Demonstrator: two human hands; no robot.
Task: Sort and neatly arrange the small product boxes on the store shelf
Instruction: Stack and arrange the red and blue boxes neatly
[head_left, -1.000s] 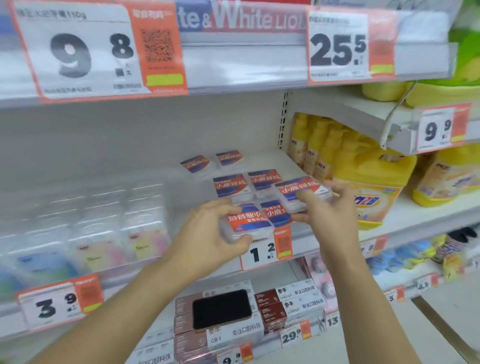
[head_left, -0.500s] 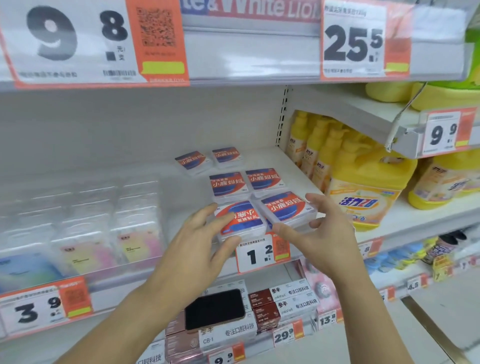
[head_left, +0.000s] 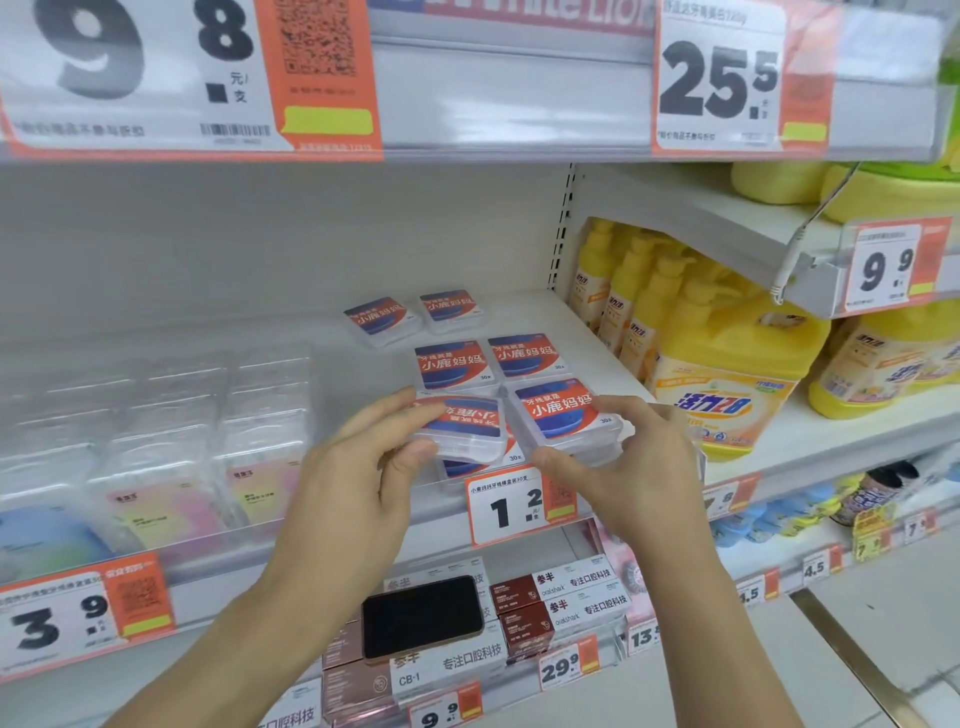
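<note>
- The front row of floss-pick boxes is being squared up, directly above the 1.2 price tag (head_left: 511, 506) on the shelf lip (head_left: 363, 525).
- An upside-down box (head_left: 462, 428), its label reading inverted, is being pinched by the left hand (head_left: 353, 499), thumb under its near edge and fingers lying over its top.
- A right-way-up box (head_left: 561, 415) is being gripped just right of it by the right hand (head_left: 639, 478), thumb at the near corner, fingers curled round the far side.
- Both boxes are being held at the fingertips, side by side and nearly touching, over another box partly hidden beneath.
- Behind the tag, four more boxes are lying flat: a middle pair (head_left: 488, 364) fairly straight, a rear pair (head_left: 415, 317) skewed.
- Next move, by judgement: the inverted box is probably being readied for a half-turn, so a rotation and a level set-down flush with its neighbour are being called for.
- The rear pair is being left for straightening afterwards.
</note>
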